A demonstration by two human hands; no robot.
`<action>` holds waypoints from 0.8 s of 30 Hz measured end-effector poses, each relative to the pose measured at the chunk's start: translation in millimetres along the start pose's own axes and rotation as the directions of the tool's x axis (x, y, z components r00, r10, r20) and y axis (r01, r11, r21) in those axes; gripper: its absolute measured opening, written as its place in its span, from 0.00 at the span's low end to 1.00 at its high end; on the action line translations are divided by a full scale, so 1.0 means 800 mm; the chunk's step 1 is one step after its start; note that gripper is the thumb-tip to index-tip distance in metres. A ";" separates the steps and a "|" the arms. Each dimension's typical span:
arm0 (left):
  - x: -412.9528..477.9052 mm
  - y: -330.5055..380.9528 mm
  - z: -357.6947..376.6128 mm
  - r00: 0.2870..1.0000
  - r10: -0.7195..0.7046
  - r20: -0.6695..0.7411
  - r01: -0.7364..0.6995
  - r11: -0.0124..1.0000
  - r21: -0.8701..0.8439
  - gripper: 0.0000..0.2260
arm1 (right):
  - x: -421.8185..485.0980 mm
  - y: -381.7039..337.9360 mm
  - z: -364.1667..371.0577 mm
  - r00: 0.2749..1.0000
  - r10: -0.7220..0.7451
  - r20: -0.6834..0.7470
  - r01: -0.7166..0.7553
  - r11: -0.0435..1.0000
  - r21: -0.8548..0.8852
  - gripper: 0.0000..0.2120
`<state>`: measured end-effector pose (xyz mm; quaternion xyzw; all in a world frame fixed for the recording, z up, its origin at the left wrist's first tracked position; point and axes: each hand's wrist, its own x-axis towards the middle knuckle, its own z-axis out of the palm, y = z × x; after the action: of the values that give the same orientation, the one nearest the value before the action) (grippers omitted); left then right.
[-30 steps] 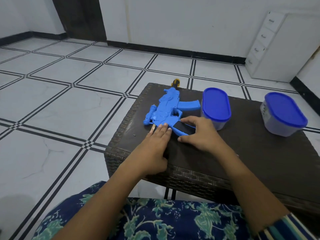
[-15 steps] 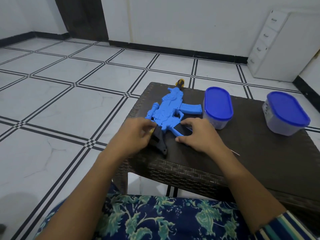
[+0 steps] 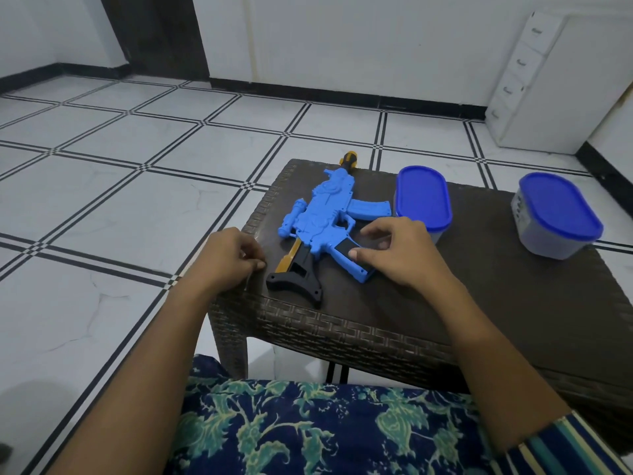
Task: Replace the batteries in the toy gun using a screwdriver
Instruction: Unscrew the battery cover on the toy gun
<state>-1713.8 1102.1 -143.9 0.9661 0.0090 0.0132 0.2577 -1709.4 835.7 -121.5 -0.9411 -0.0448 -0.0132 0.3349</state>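
The blue toy gun [image 3: 325, 214] lies flat on the dark woven table [image 3: 479, 303], its black and yellow stock [image 3: 298, 275] pointing toward me. My right hand [image 3: 400, 252] holds the gun's grip, with thumb and fingers on the black cover panel [image 3: 346, 247]. My left hand [image 3: 229, 258] is at the table's left edge, apart from the gun. Its fingers are pinched on a thin pale metal pin [image 3: 247, 281] that pokes out below them. A yellow and black handle-like tip [image 3: 348, 158] shows just past the gun's far end.
Two lidded tubs with blue lids stand on the table: one [image 3: 423, 197] right beside the gun, one [image 3: 558, 214] at the far right. White tiled floor lies to the left. A white drawer unit [image 3: 534, 80] stands against the far wall.
My left hand has left the gun's stock and drawn back left to the table edge, fingers pinched. The stock now lies in full view. My right hand stays on the grip.
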 end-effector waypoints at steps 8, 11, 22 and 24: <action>0.013 -0.002 0.018 1.000 0.017 -0.008 -0.016 0.994 0.112 0.05 | 0.005 0.021 -0.021 0.981 0.148 -0.123 -0.154 0.987 -0.042 0.11; 0.011 -0.001 0.023 1.000 -0.008 0.027 0.003 0.984 0.181 0.07 | 0.006 0.036 -0.029 0.967 0.239 -0.091 -0.251 0.955 -0.158 0.07; 0.012 0.083 0.040 0.930 0.257 -0.261 -0.261 0.965 0.021 0.03 | -0.003 0.068 -0.047 0.945 0.323 0.039 -0.311 0.932 -0.188 0.08; 0.006 0.109 0.051 0.899 0.359 -0.252 -0.362 0.931 0.036 0.02 | -0.008 0.076 -0.056 0.939 0.343 0.026 -0.332 0.923 -0.194 0.08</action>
<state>-1706.8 1006.3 -135.9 0.9398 -0.1369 0.1846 0.2530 -1709.6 760.3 -125.5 -0.9620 0.1092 0.0684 0.2408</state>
